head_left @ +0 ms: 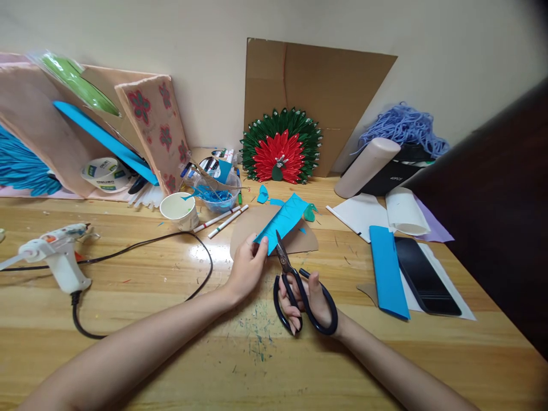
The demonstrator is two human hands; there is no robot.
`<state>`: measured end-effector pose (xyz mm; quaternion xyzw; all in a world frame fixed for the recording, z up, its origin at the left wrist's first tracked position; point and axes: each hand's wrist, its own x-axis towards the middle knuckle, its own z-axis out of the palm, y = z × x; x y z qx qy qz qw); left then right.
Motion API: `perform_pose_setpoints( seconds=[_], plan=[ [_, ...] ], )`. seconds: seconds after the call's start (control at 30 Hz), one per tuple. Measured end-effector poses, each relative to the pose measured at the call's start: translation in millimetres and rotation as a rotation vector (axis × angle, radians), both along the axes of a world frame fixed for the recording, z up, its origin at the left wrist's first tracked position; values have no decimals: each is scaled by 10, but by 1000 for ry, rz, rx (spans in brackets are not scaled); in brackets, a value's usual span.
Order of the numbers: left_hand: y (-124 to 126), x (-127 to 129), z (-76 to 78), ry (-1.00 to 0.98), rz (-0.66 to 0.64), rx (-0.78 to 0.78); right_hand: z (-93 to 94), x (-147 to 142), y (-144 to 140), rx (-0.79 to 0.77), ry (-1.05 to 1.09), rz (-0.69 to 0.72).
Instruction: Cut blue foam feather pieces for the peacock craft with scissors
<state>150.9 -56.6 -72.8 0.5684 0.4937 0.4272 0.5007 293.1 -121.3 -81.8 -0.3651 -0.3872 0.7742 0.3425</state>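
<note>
My left hand [249, 267] pinches the near end of a strip of blue paper [286, 218], which slants up and away over the table. Faint lines show on the strip. My right hand [310, 299] has its fingers through the handles of black-handled scissors [285, 260]. Their blades meet the strip's lower edge, close to my left fingertips. Beneath the strip lies a rounded piece of brown cardboard [244, 228]. Small blue paper scraps [262, 194] and a green cut-out [310, 213] are near the strip's far end.
On the left, a white glue gun [60, 257] trails a black cord. A paper cup [178, 211], markers [228, 221] and a plastic bowl [218, 197] stand behind. A red and green fan-shaped craft [280, 148] leans on cardboard. Folded blue paper [389, 274] and a phone [428, 277] lie right.
</note>
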Motion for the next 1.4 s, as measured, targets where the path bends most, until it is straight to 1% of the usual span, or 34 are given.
perform_pose_setpoints(
  seconds=[0.23,0.57,0.63,0.7,0.83,0.93,1.0,1.1,1.17,1.3,1.4],
  plan=[
    [-11,4,-5,10,41,31,22,20,0,-9,2,19],
    [-15,2,8,5,1,22,-2,13,-2,-37,40,2],
    [-17,3,11,2,1,17,-55,18,5,-63,76,8],
    [-16,2,7,-2,6,11,-150,30,19,-82,143,34],
    [-4,-4,-17,-29,43,-19,-382,66,65,-114,303,153],
    [3,-11,-35,-54,78,-43,-454,83,82,-141,337,200],
    [3,-14,-35,-66,94,-44,-424,84,70,-150,307,189],
    [2,-16,-16,-71,134,-35,-306,80,27,-132,191,99],
    [3,-18,3,-97,160,-37,-221,83,0,-104,120,74],
    [3,-24,25,-138,164,-32,-111,106,-17,-38,8,77],
    [0,-25,6,-146,126,-33,-70,117,-8,-36,-6,108]
  ],
)
